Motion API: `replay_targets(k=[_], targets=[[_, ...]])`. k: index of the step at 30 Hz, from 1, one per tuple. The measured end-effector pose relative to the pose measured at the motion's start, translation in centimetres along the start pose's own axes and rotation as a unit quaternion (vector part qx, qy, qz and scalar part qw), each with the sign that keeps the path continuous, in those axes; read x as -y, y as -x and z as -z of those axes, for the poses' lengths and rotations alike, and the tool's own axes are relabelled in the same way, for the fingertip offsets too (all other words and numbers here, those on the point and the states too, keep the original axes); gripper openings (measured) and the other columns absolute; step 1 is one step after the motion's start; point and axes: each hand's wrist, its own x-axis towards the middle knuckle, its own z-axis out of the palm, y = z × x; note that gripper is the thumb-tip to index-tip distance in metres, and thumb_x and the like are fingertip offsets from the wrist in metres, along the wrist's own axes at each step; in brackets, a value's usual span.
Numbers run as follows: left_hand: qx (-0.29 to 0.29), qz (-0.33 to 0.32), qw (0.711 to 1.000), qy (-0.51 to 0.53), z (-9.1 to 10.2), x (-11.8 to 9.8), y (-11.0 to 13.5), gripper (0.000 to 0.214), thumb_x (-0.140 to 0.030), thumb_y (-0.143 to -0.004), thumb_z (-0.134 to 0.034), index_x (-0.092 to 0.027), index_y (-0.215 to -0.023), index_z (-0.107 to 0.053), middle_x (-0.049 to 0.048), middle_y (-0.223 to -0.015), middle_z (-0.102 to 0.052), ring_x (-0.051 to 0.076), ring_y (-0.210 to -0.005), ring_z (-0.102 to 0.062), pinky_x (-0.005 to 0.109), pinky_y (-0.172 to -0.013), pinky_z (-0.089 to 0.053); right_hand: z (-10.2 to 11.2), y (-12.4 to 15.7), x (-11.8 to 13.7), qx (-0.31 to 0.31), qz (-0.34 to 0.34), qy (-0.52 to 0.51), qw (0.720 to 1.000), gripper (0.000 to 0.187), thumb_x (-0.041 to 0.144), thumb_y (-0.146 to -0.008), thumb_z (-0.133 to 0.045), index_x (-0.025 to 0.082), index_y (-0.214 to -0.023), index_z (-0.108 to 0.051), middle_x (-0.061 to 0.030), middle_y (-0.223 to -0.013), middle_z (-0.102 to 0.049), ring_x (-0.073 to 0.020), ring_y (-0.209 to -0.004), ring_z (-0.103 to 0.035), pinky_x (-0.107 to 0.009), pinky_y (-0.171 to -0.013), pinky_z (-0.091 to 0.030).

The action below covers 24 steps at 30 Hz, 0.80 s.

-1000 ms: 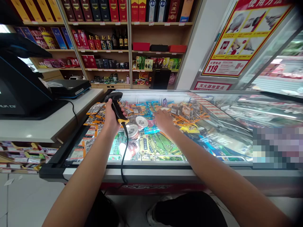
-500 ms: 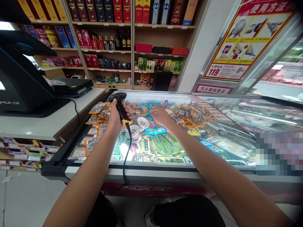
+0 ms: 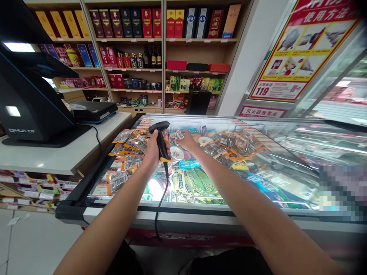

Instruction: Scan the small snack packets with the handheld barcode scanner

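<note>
My left hand (image 3: 151, 152) is closed around the handle of a black and yellow barcode scanner (image 3: 160, 135), whose head points right and whose cable hangs down over the freezer's front. My right hand (image 3: 187, 141) is just right of the scanner head, fingers pinched on a small snack packet (image 3: 178, 135) lifted a little off the pile. Both hands are over the glass lid of a chest freezer (image 3: 183, 214), where many orange-edged snack packets (image 3: 126, 147) lie spread out. Ice-cream tubs and green wrappers show under the glass.
A black till screen (image 3: 31, 110) and a flat black device (image 3: 91, 110) stand on the white counter (image 3: 57, 156) at left. Wooden shelves (image 3: 163, 40) with boxed bottles fill the back wall. A red and yellow poster (image 3: 298, 57) hangs at right.
My right hand moved left from the packet pile toward the scanner and now pinches a small packet. The scanner hand shifted slightly right. The camera view tilted up a little.
</note>
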Motion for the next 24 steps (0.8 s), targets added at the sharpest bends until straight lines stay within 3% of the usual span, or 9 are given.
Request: replay_targets(k=[3,6,11,14,21,24], targets=[[0.031,0.033,0.998,-0.033,-0.3,0.9,0.1,0.046,-0.058,-0.104,-0.042,-0.02,-0.08,-0.053,-0.0001,-0.054,-0.056,0.013,-0.036,-0.051,0.023,-0.037,-0.039,2.4,1.6,-0.7,-0.031,0.024,-0.048,0.998,0.042,0.033,-0.09,-0.069,0.022,-0.125,-0.048,-0.0096,-0.113,-0.073,-0.0282,-0.102,-0.072,-0.039,-0.086,-0.055],[0.08,0.061,0.992,-0.076,-0.3,1.8,0.1,0.049,-0.061,-0.101,-0.041,-0.02,-0.077,-0.052,0.0015,-0.052,-0.057,0.015,-0.035,-0.051,0.024,-0.035,-0.038,4.0,3.7,-1.3,-0.04,0.056,-0.133,0.989,0.038,0.039,-0.093,-0.067,0.024,-0.119,-0.044,-0.0096,-0.11,-0.074,-0.028,-0.098,-0.073,-0.04,-0.085,-0.055],[0.171,0.049,0.974,-0.138,0.4,2.7,-0.3,0.052,-0.067,-0.095,-0.047,-0.019,-0.075,-0.054,0.0047,-0.055,-0.061,0.015,-0.038,-0.055,0.026,-0.039,-0.043,5.1,5.9,-2.0,-0.052,0.079,-0.16,0.983,0.037,0.037,-0.089,-0.069,0.025,-0.114,-0.045,-0.012,-0.111,-0.074,-0.0321,-0.108,-0.073,-0.047,-0.094,-0.054],[0.205,0.033,0.968,-0.138,0.8,2.9,-0.4,0.053,-0.071,-0.092,-0.05,-0.019,-0.079,-0.056,0.0036,-0.055,-0.061,0.016,-0.039,-0.056,0.027,-0.04,-0.045,5.4,5.9,-2.1,-0.062,0.073,-0.156,0.983,0.038,0.039,-0.09,-0.069,0.024,-0.116,-0.046,-0.0128,-0.111,-0.075,-0.031,-0.099,-0.074,-0.047,-0.088,-0.056],[0.204,0.043,0.966,-0.155,0.7,3.1,-0.5,0.058,-0.074,-0.092,-0.048,-0.019,-0.074,-0.055,0.0034,-0.053,-0.06,0.015,-0.037,-0.053,0.027,-0.039,-0.044,5.8,5.6,-2.5,-0.077,0.078,-0.175,0.979,0.04,0.045,-0.09,-0.07,0.026,-0.112,-0.043,-0.0102,-0.107,-0.075,-0.028,-0.09,-0.072,-0.042,-0.08,-0.053],[0.195,0.034,0.967,-0.161,0.8,3.1,-0.6,0.06,-0.074,-0.093,-0.048,-0.019,-0.071,-0.055,0.0033,-0.054,-0.059,0.015,-0.038,-0.054,0.027,-0.039,-0.043,5.8,5.6,-2.6,-0.082,0.073,-0.137,0.984,0.039,0.047,-0.09,-0.069,0.026,-0.112,-0.044,-0.006,-0.097,-0.071,-0.023,-0.072,-0.064,-0.038,-0.069,-0.049]])
